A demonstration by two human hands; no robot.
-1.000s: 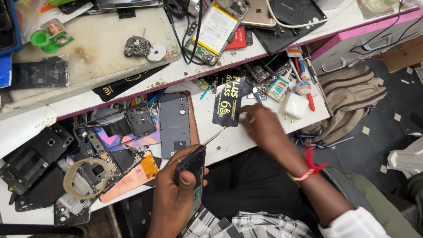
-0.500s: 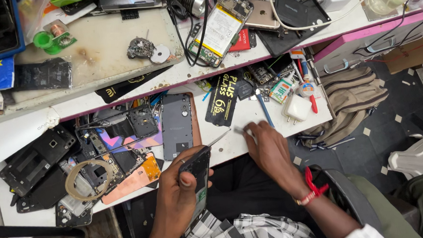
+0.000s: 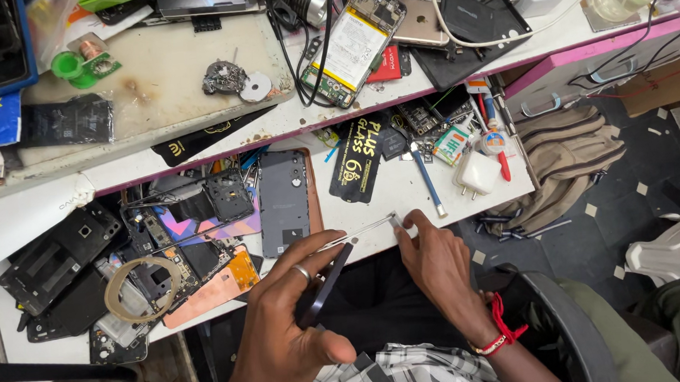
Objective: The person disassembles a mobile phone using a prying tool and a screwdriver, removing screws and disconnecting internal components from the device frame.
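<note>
Cluttered and white, the surface (image 3: 402,199) is lying under a scatter of phone parts, with a pink-edged upper shelf (image 3: 197,136) behind it. Nearest the camera, the left hand (image 3: 285,326) is curling around a dark phone (image 3: 326,286), thumb below and fingers over its upper edge, a ring showing on one finger. Just beside it, the right hand (image 3: 437,267) is pinching the end of a thin metal strip (image 3: 365,230) that is running slantwise from its fingertips to the top of the phone; a red thread is circling that wrist. Both hands are hovering at the front edge of the surface. Just past them, a grey phone back cover (image 3: 283,202) is lying flat, with a black glass-protector packet (image 3: 360,160) to its right and a blue-handled tool (image 3: 426,180) and white charger plug (image 3: 477,173) further right. Left of the cover, dark frames and a ring of tape (image 3: 142,288) are lying in a heap. Farther off, on the shelf, an opened phone (image 3: 354,44) with its battery exposed is resting among cables.
</note>
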